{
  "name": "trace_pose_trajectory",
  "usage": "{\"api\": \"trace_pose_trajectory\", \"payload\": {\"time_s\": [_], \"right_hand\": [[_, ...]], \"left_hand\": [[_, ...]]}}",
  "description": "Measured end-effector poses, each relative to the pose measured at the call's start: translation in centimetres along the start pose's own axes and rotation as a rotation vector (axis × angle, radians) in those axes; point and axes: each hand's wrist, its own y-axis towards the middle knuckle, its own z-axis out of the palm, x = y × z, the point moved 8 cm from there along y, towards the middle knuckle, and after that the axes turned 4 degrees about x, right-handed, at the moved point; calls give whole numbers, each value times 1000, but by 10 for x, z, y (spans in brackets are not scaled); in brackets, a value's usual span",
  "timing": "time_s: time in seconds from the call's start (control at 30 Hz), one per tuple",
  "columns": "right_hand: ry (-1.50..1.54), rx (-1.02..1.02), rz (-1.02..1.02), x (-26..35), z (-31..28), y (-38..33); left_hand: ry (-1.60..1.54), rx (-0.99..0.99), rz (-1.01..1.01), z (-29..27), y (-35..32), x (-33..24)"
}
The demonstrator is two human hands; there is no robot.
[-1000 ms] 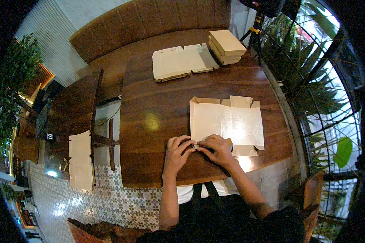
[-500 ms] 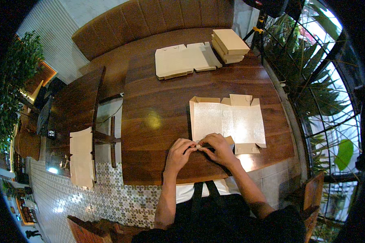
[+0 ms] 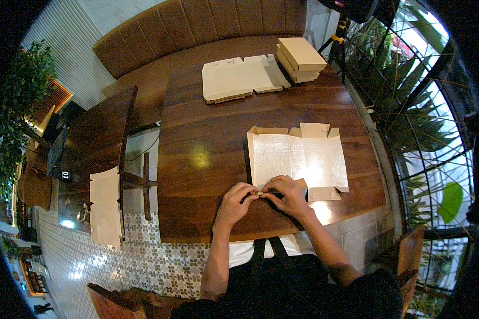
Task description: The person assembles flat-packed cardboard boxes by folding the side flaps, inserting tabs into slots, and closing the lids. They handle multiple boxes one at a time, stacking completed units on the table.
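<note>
Before me on the wooden table lies an unfolded cardboard box (image 3: 271,154), its shiny inner face up and its left and near flaps partly raised. My left hand (image 3: 235,204) pinches a small flap at the box's near left corner. From the other side my right hand (image 3: 285,194) has thumb and fingers closed on the same corner. The fingertips of both hands nearly meet there and hide most of the flap. Along the near edge, right of my right hand, another flap lies flat on the tabletop.
Farther back on the table (image 3: 197,127) lie flat cardboard box blanks (image 3: 239,80), with a stack of folded boxes (image 3: 302,56) to their right. More blanks (image 3: 105,207) rest on a second table at left. A brown padded bench (image 3: 207,29) runs behind; wooden chairs stand near me.
Both hands keep their pinch at the box corner with only slight finger movement. The whole view has shifted a little.
</note>
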Motion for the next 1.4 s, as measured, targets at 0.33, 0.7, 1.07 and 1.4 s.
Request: {"api": "trace_pose_trajectory", "payload": {"time_s": [0.33,0.7,1.07,1.4], "right_hand": [[80,-12,57,2,-5,2],[73,210,357,-9,-8,18],[-58,232,133,7,-7,29],[42,287,161,11,-5,33]], "left_hand": [[126,-45,125,0,-3,-5],[380,-130,374,4,-15,-18],[407,-174,343,0,-11,-21],[473,-223,393,-2,-15,-27]]}}
